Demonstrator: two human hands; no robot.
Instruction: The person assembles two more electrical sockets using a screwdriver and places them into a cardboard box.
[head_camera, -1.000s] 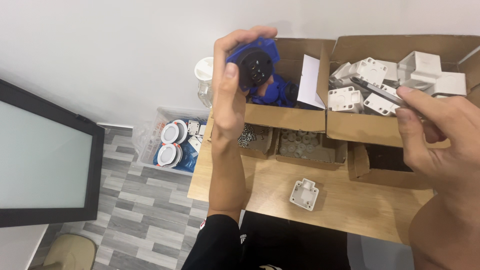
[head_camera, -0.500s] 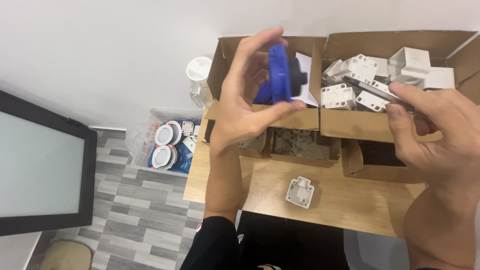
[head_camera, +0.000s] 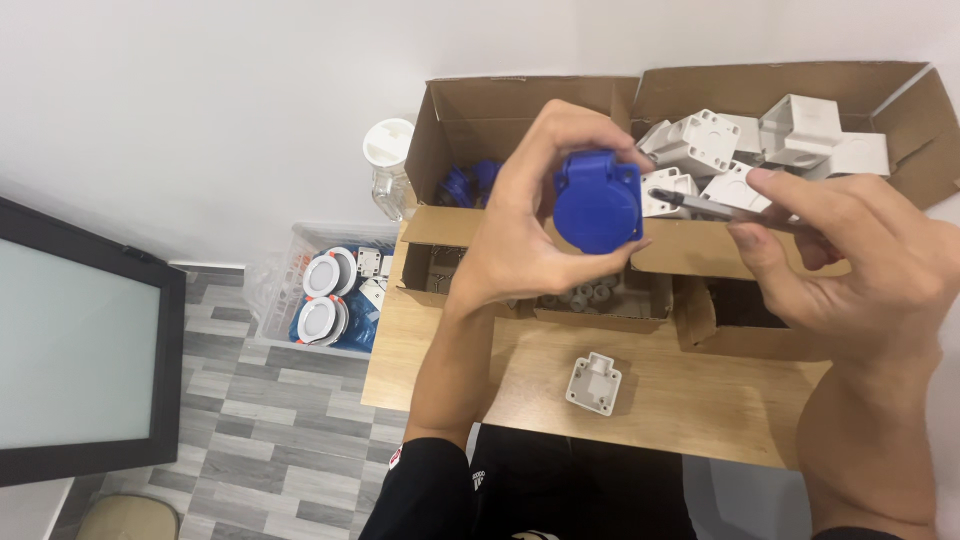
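Left hand (head_camera: 520, 235) pinches a blue socket (head_camera: 597, 201) above the wooden table (head_camera: 700, 400); right hand (head_camera: 850, 265) grips a screwdriver (head_camera: 705, 207) touching it. Behind, one cardboard box (head_camera: 470, 115) holds blue parts, the other box (head_camera: 880, 85) white housings (head_camera: 745, 145).

We are seeing a bright blue socket cover (head_camera: 597, 200) at centre frame, white plastic housings (head_camera: 790, 140) in a brown cardboard box (head_camera: 700, 95) at upper right, a pale wood-grain tabletop (head_camera: 700, 400), and grey plank-patterned floor (head_camera: 250, 420) at lower left.
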